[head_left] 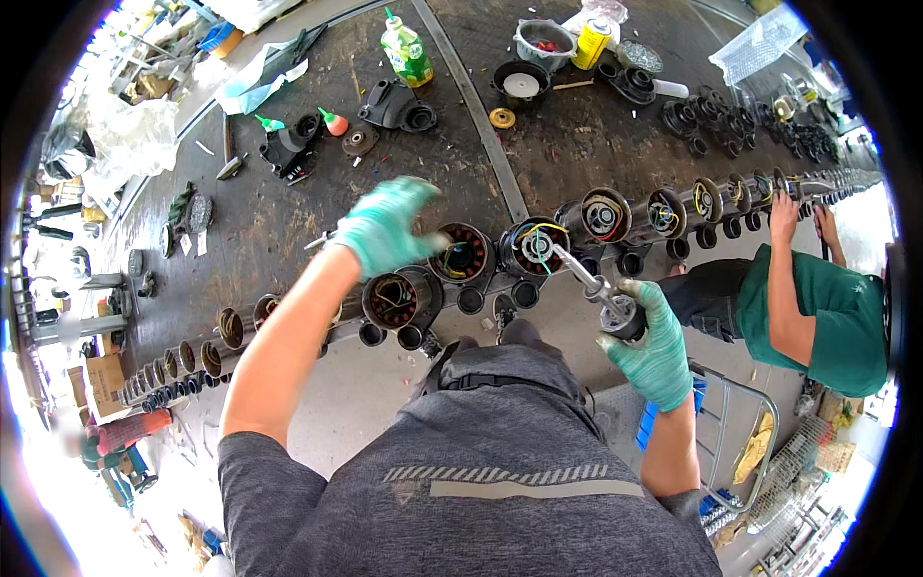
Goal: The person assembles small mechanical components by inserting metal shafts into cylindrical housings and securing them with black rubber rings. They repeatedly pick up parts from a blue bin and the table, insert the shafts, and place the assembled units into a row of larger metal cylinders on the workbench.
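Observation:
My left hand (389,226), in a green glove, is held over the row of housings with thumb and fingers apart, nothing seen in its grip. Close to its thumb is a round motor housing (462,254) with reddish coils inside. A thin pale rod (320,240) shows beside the wrist. My right hand (654,348), gloved alike, is closed round a black cylindrical piece with a long metal shaft (588,284). That shaft slants up and left, its tip near another housing (540,245) with yellow and blue wires; whether they touch I cannot tell. A wired housing (396,298) stands below my left hand.
Similar housings (663,213) line the dark table (317,207) edge both ways. A co-worker's hand (784,217) touches the row at right. On the table are a green bottle (408,55), a yellow can (590,44), a hammer (229,159) and black plastic parts (396,106).

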Demonstrator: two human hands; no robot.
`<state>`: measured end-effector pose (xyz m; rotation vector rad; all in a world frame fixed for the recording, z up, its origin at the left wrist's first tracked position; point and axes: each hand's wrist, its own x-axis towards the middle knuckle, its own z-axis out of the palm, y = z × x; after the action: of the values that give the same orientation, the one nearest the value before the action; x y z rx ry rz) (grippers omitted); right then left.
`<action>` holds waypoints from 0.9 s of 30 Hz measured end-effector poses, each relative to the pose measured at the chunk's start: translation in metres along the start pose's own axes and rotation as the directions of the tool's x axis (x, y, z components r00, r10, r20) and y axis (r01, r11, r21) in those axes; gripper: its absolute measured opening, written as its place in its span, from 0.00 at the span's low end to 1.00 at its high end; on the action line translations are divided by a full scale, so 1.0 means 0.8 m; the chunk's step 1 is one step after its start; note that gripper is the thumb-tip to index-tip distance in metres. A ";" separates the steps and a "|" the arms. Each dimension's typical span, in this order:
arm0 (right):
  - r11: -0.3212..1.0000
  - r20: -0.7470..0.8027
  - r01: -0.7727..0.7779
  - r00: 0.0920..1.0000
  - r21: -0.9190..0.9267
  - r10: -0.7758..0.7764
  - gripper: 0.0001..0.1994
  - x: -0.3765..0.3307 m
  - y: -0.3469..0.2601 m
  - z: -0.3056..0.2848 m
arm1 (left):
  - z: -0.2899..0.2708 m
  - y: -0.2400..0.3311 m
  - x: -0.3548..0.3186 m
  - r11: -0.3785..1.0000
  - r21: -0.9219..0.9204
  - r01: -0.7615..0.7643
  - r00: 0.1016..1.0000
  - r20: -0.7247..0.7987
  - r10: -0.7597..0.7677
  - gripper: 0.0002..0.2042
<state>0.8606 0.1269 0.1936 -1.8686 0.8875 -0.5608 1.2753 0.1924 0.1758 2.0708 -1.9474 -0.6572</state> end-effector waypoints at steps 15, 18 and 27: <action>0.967 0.045 0.196 0.981 -0.165 -0.191 0.33 0.027 -0.039 0.041 | 0.086 0.040 0.033 0.903 0.384 0.194 0.963 0.100 -0.250 0.14; 0.956 0.035 0.246 0.969 -0.161 -0.243 0.32 0.043 -0.045 0.049 | 0.079 0.028 0.011 0.898 0.354 0.262 0.948 0.081 -0.308 0.13; 0.891 0.291 0.265 0.943 -0.368 -0.160 0.28 0.133 -0.081 0.118 | 0.123 0.009 -0.044 0.918 0.336 0.210 0.946 -0.308 -0.103 0.09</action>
<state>1.0154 0.1154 0.2113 -2.3739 0.6611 -0.2676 1.2224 0.2399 0.0986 2.3984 -1.8557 -0.0052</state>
